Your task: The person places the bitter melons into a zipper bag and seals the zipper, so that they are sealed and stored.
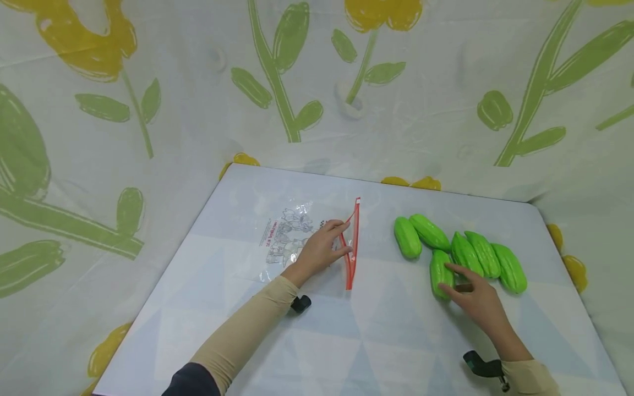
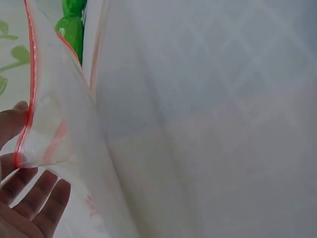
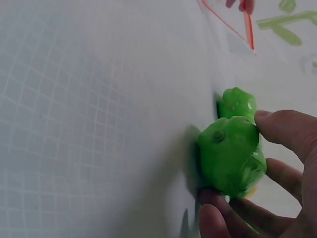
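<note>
A clear zip bag point(image 1: 284, 242) with a printed drawing and red zip edges lies flat on the table, its mouth facing right. My left hand point(image 1: 319, 247) pinches one red edge between thumb and fingers, so the mouth stands apart a little. On the right, my right hand point(image 1: 477, 302) has its thumb and fingers around a bright green toy bitter melon point(image 1: 440, 274), glossy and ridged. The right wrist view shows the thumb on one side of this melon point(image 3: 230, 156) and fingers curled on the other. More green melons point(image 1: 482, 253) lie right behind and beside it.
The pale table point(image 1: 317, 352) with faint triangles ends at a fabric wall point(image 1: 421, 110) printed with yellow flowers and green leaves. One melon point(image 1: 407, 237) lies nearest the bag. Dark camera mounts point(image 1: 481, 364) sit at both wrists.
</note>
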A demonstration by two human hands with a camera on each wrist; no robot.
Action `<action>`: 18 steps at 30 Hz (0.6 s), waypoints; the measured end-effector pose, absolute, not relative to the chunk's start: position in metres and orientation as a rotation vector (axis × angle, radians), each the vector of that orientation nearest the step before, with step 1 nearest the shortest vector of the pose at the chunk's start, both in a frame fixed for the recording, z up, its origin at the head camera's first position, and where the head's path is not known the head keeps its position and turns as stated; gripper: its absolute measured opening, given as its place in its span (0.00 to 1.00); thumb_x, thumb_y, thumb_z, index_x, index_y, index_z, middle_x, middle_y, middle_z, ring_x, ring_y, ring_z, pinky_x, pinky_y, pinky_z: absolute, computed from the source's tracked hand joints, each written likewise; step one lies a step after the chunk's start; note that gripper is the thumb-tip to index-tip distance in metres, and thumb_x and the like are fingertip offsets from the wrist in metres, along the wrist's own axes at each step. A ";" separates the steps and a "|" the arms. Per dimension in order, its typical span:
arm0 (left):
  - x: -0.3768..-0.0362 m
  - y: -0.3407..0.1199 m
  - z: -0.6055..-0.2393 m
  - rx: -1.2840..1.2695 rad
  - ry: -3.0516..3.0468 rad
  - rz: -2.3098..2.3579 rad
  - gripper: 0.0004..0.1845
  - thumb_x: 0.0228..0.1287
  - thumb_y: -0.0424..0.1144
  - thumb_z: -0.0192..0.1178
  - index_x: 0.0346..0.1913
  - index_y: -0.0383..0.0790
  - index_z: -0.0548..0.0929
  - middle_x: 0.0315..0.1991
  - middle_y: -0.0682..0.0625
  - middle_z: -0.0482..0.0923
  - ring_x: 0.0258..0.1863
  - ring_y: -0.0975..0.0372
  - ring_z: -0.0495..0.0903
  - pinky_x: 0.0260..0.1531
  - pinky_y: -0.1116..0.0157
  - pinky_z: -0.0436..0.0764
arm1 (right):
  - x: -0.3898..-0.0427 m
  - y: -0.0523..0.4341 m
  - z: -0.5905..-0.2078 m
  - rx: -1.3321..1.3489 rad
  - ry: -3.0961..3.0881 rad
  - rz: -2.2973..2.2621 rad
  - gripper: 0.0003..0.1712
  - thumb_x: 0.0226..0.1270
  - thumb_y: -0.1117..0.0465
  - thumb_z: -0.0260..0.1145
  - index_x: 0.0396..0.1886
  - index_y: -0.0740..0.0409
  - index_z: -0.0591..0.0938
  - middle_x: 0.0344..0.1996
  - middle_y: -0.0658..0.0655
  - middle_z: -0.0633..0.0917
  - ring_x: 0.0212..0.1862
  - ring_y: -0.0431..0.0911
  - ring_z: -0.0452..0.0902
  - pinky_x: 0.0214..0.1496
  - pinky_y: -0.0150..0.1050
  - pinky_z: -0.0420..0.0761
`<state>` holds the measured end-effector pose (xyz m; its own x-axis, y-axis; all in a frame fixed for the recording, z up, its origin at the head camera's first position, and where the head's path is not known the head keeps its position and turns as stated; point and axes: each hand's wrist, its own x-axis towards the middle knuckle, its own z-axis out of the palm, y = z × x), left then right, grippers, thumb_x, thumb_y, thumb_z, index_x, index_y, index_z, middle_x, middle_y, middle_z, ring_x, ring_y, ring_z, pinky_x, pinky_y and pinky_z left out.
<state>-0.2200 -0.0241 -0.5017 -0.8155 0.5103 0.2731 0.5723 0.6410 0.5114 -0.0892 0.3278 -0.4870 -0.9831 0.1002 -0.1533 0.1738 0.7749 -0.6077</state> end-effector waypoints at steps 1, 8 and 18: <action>-0.220 -0.024 -0.501 -0.912 -2.748 -0.913 0.36 0.57 0.51 0.64 0.67 0.44 0.67 0.60 0.53 0.67 0.55 0.63 0.71 0.55 0.66 0.73 | -0.089 0.327 -0.488 0.226 2.847 -0.991 0.44 0.56 0.34 0.61 0.69 0.47 0.64 0.60 0.72 0.68 0.50 0.64 0.75 0.30 0.42 0.78; -0.219 -0.024 -0.502 -0.915 -2.756 -0.905 0.36 0.57 0.52 0.63 0.67 0.45 0.66 0.59 0.53 0.67 0.53 0.64 0.72 0.54 0.67 0.74 | -0.089 0.322 -0.490 0.215 2.844 -1.001 0.46 0.54 0.34 0.63 0.69 0.48 0.62 0.59 0.71 0.69 0.48 0.61 0.76 0.28 0.39 0.77; -0.218 -0.024 -0.503 -0.902 -2.766 -0.932 0.36 0.57 0.52 0.63 0.67 0.45 0.66 0.60 0.53 0.66 0.54 0.63 0.71 0.55 0.66 0.73 | -0.088 0.316 -0.493 0.178 2.833 -1.066 0.46 0.56 0.36 0.63 0.71 0.47 0.59 0.62 0.67 0.67 0.45 0.57 0.77 0.28 0.38 0.76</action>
